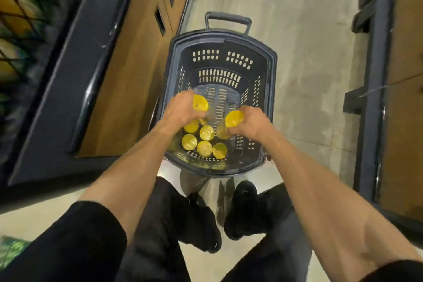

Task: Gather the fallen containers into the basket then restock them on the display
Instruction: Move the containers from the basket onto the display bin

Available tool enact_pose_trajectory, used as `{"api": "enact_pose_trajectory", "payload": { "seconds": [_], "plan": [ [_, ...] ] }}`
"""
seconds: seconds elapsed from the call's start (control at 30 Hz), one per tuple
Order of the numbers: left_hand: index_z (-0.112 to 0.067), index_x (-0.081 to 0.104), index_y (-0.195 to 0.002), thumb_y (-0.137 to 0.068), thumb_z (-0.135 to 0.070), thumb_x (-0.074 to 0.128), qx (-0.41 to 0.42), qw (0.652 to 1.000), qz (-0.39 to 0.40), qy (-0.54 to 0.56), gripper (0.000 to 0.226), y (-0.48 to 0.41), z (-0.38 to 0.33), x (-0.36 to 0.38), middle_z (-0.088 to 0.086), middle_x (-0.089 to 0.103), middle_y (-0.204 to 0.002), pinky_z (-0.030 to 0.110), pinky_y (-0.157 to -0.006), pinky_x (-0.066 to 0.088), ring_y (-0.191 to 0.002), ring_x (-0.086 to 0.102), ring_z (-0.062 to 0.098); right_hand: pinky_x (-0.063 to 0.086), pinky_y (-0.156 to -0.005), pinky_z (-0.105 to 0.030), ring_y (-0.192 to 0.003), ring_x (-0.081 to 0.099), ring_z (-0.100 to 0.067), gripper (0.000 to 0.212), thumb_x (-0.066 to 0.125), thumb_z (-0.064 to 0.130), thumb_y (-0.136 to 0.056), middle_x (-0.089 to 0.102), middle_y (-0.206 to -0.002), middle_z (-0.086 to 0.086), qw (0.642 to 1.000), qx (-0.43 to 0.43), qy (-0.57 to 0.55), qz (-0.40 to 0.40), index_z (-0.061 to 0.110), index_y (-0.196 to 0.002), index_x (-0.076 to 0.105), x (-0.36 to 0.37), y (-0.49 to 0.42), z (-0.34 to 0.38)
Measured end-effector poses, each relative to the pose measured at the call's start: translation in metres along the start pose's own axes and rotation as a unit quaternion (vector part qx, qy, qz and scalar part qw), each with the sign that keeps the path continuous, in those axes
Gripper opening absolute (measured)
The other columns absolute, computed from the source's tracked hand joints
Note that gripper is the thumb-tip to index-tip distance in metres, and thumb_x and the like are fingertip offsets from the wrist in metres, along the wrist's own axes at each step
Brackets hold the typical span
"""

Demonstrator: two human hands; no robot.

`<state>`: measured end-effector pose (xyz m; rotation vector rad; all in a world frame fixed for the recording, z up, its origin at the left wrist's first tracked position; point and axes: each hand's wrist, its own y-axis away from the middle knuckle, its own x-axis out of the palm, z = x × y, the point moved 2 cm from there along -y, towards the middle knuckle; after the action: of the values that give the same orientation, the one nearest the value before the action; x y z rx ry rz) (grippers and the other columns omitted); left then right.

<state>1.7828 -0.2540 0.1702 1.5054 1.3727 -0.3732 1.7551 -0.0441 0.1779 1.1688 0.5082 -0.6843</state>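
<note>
Above a dark slotted plastic basket [270,71] holding yellow-lidded clear containers [204,142], the left hand [180,110] and right hand [250,123] each grip one such container.

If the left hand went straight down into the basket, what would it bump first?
Probably the yellow-lidded containers standing in the basket, just under the left hand and the container it grips; depth is unclear.
</note>
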Motion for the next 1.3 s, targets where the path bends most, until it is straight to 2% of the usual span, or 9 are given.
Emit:
{"api": "enact_pose_trajectory", "payload": {
  "seconds": [0.1, 0.3, 0.4, 0.5, 0.6, 0.7, 0.87, 1.07, 1.3],
  "plan": [
    [-0.012, 0.063, -0.105, -0.066, -0.055, 0.081, -0.003, 1.0, -0.011, 0.017, 0.062, 0.049, -0.026, -0.066, 0.01, 0.069, -0.105, 0.039, -0.077, 0.051, -0.098, 0.064, 0.031, 0.05, -0.068, -0.032, -0.081, 0.062, -0.026, 0.066, 0.073, 0.064, -0.054, 0.064, -0.089, -0.004, 0.999, -0.004, -0.022, -0.034, 0.015, -0.096, 0.059, -0.055, 0.059, 0.022],
    [-0.014, 0.066, -0.098, -0.058, -0.068, 0.077, -0.005, 0.995, -0.034, 0.094, 0.067, 0.167, -0.087, -0.182, 0.004, 0.069, -0.096, 0.037, -0.075, 0.05, -0.089, 0.064, 0.024, 0.05, -0.079, -0.034, -0.096, 0.061, -0.026, 0.079, 0.08, 0.056, -0.061, 0.057, -0.099, 0.0, 0.996, -0.034, -0.051, -0.063, 0.017, -0.123, 0.048, -0.162, 0.175, 0.064],
    [-0.014, 0.064, -0.108, -0.063, -0.056, 0.084, -0.02, 0.991, -0.046, 0.124, 0.064, 0.219, -0.11, -0.221, 0.004, 0.066, -0.105, 0.037, -0.082, 0.05, -0.094, 0.062, 0.022, 0.053, -0.079, -0.038, -0.092, 0.062, -0.024, 0.085, 0.079, 0.067, -0.056, 0.061, -0.101, 0.002, 0.994, -0.085, -0.018, -0.065, 0.02, -0.12, 0.047, -0.208, 0.224, 0.085],
    [-0.015, 0.06, -0.12, -0.066, -0.049, 0.083, -0.04, 0.985, -0.093, 0.138, 0.068, 0.264, -0.131, -0.251, 0.003, 0.062, -0.114, 0.034, -0.088, 0.047, -0.104, 0.059, 0.022, 0.053, -0.075, -0.038, -0.087, 0.06, -0.02, 0.084, 0.074, 0.076, -0.055, 0.062, -0.098, 0.004, 0.988, -0.141, 0.002, -0.061, 0.025, -0.116, 0.046, -0.241, 0.264, 0.101],
    [-0.014, 0.064, -0.108, -0.056, -0.059, 0.071, -0.062, 0.968, -0.168, 0.176, 0.069, 0.308, -0.159, -0.281, -0.008, 0.057, -0.094, 0.031, -0.079, 0.044, -0.09, 0.057, 0.017, 0.049, -0.074, -0.034, -0.09, 0.059, -0.018, 0.077, 0.074, 0.074, -0.059, 0.06, -0.101, 0.006, 0.977, -0.2, 0.025, -0.074, 0.03, -0.116, 0.048, -0.265, 0.295, 0.116],
    [-0.019, 0.06, -0.117, -0.052, -0.073, 0.059, -0.079, 0.946, -0.238, 0.205, 0.085, 0.345, -0.171, -0.295, -0.01, 0.053, -0.101, 0.031, -0.083, 0.044, -0.095, 0.052, 0.012, 0.046, -0.079, -0.031, -0.099, 0.056, -0.015, 0.076, 0.075, 0.072, -0.058, 0.051, -0.108, 0.009, 0.962, -0.256, 0.037, -0.089, 0.03, -0.118, 0.051, -0.28, 0.319, 0.131],
    [-0.021, 0.05, -0.138, -0.058, -0.072, 0.057, -0.111, 0.908, -0.335, 0.224, 0.095, 0.394, -0.164, -0.305, -0.003, 0.057, -0.13, 0.036, -0.098, 0.047, -0.116, 0.054, 0.015, 0.04, -0.078, -0.029, -0.101, 0.055, -0.014, 0.085, 0.061, 0.077, -0.052, 0.052, -0.111, 0.009, 0.946, -0.306, 0.052, -0.094, 0.03, -0.122, 0.053, -0.296, 0.345, 0.154],
    [-0.027, 0.051, -0.138, -0.063, -0.069, 0.06, -0.142, 0.86, -0.43, 0.236, 0.086, 0.448, -0.132, -0.321, -0.007, 0.056, -0.133, 0.034, -0.095, 0.047, -0.116, 0.053, 0.012, 0.049, -0.084, -0.034, -0.102, 0.056, -0.015, 0.08, 0.057, 0.072, -0.052, 0.056, -0.111, 0.01, 0.919, -0.378, 0.027, -0.113, 0.031, -0.122, 0.057, -0.292, 0.379, 0.201],
    [-0.026, 0.054, -0.133, -0.067, -0.059, 0.068, -0.11, 0.84, -0.485, 0.216, 0.075, 0.497, -0.057, -0.361, -0.014, 0.057, -0.122, 0.019, -0.086, 0.044, -0.104, 0.05, -0.002, 0.047, -0.089, -0.03, -0.109, 0.057, -0.015, 0.071, 0.081, 0.046, -0.069, 0.061, -0.124, 0.004, 0.89, -0.433, 0.003, -0.142, 0.024, -0.131, 0.057, -0.269, 0.423, 0.291]
  ]
}}
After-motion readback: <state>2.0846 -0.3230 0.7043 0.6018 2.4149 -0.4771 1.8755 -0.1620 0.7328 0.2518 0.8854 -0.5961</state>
